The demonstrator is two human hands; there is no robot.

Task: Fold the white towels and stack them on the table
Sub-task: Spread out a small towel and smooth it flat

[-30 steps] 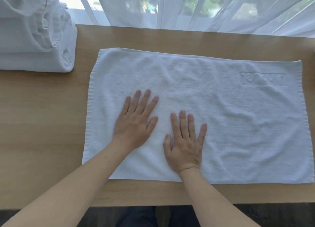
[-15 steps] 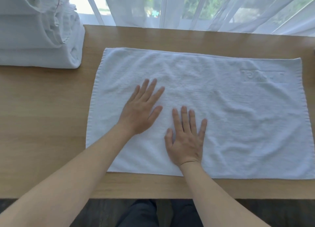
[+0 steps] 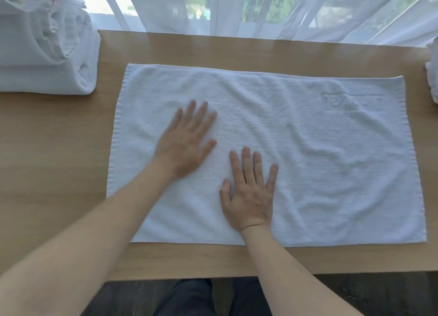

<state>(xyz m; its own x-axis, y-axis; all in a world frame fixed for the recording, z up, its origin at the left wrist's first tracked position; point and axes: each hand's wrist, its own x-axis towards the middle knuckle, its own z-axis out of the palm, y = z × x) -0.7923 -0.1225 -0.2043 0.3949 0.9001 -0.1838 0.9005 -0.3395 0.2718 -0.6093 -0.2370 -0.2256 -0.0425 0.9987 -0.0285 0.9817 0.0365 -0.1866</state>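
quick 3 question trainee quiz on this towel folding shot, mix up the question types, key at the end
1. True or false: the spread towel is already folded in half.
2. What do the left hand and right hand do? A) pinch corners B) rest flat on the towel C) hover above the table
3. Fill in: the stack of folded towels sits at the table's far ____ corner.

Key: 1 false, it lies flat and open. 2 B. 3 left.
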